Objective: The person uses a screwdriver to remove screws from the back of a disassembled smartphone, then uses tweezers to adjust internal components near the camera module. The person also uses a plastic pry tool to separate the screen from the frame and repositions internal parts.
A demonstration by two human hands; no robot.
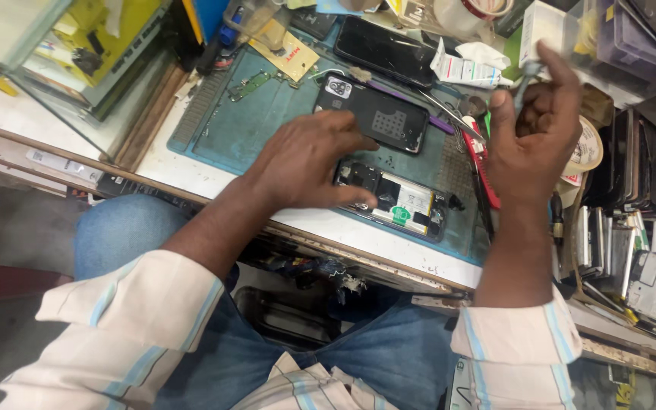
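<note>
An opened phone (pixel 404 205) with its battery and inner parts showing lies on a teal work mat (pixel 244 129) near the bench's front edge. My left hand (pixel 309 163) rests on the phone's left end, thumb pressing on it. Just behind it lies the phone's black back cover (pixel 381 118). My right hand (pixel 533 129) is raised to the right of the mat, fingers closed round a thin grey tool (pixel 521 83) that points upward.
Another dark phone (pixel 385 49) lies at the mat's far edge, beside a white tube (pixel 465 72). Tweezers (pixel 449 114) and a red-handled tool (pixel 484 163) lie at the mat's right side. Stacks of phone parts (pixel 616 243) crowd the right. A glass case (pixel 77 68) stands at left.
</note>
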